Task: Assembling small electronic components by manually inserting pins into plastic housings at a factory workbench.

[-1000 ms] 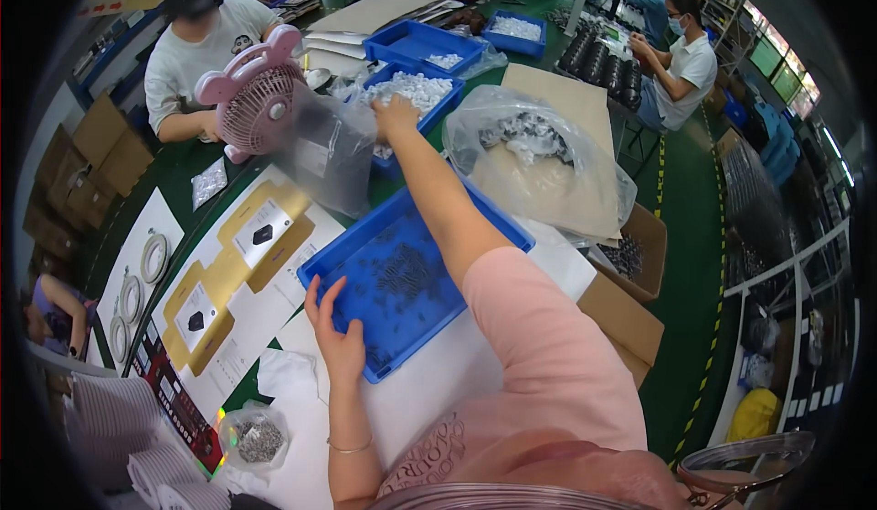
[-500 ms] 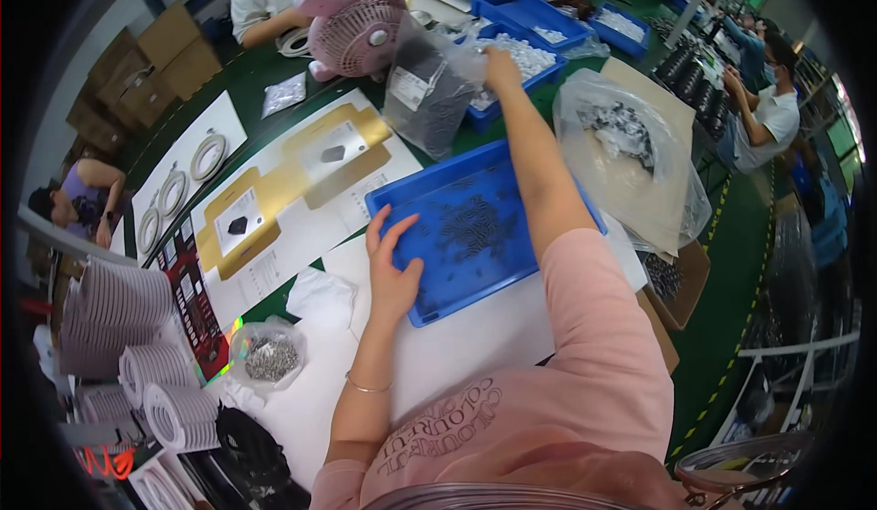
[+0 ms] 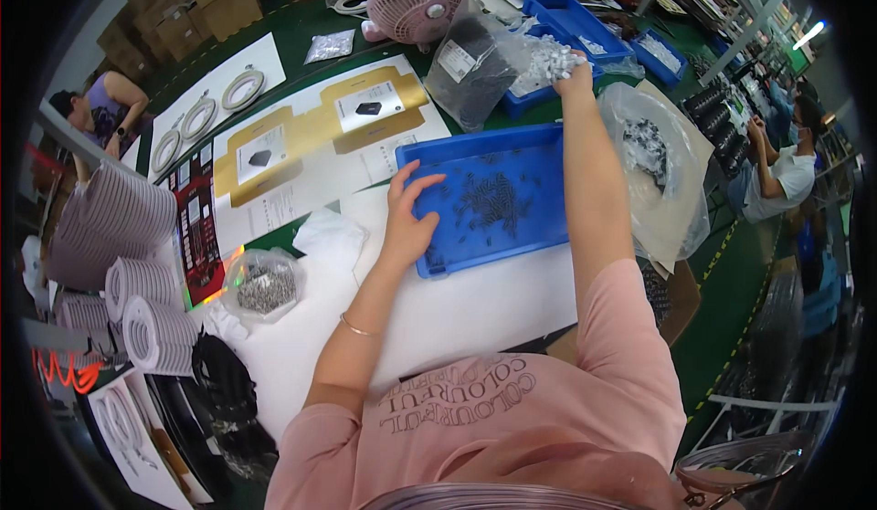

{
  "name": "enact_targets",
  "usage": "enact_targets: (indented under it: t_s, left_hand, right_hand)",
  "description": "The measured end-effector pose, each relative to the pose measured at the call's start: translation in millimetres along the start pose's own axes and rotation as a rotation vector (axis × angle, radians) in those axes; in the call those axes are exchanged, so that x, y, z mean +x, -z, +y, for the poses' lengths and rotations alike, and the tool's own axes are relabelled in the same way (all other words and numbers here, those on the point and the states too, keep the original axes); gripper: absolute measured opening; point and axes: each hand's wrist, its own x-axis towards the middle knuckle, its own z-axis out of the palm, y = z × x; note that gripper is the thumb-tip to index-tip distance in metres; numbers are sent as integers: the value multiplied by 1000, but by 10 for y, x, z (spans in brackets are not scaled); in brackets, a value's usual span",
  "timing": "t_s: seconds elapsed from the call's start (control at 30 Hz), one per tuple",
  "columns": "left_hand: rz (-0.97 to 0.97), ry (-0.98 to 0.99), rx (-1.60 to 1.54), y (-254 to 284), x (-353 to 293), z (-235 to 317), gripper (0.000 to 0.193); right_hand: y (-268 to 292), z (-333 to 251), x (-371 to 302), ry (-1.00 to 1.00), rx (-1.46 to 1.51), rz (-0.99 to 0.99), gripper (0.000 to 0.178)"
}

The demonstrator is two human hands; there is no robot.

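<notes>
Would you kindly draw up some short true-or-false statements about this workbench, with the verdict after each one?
1. The left hand is at the left end of the near blue tray. True.
2. The right hand is down inside the near blue tray. False: it is at the white pieces in a farther blue bin.
3. Small dark pieces lie in the near blue tray. True.
4. The fan is green. False: it is pink.
5. A bracelet circles the left wrist. True.
6. The person's right sleeve is black. False: it is pink.
</notes>
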Motion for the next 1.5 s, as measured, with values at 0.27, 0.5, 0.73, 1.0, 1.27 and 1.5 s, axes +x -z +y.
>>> enact_targets:
  t_s: [0.27, 0.5, 0.73, 1.0, 1.27, 1.5]
  left_hand:
    - [123, -30, -84, 36, 33, -113, 53]
    - [227, 358, -644, 358, 6, 171, 50]
    - [-63, 438, -1037, 693, -492, -19, 63]
    - [-153, 396, -1057, 722, -650, -164, 58]
    - [-245, 341, -912, 708, -679, -167, 51]
    - [-310, 315, -758, 692, -638, -131, 54]
  right_hand:
    - [-205, 152, -1810, -260, -35, -302, 12]
    - [-418, 805, -3437, -490, -377, -425, 28]
    - [-277, 1490, -3985, -76, -1118, -954, 22]
    - [-135, 1754, -4441, 662, -1949, -1193, 41]
    - [-16, 1679, -4501, 1037, -1736, -1215, 45]
    - [9, 1476, -4333, 1069, -1565, -1234, 21]
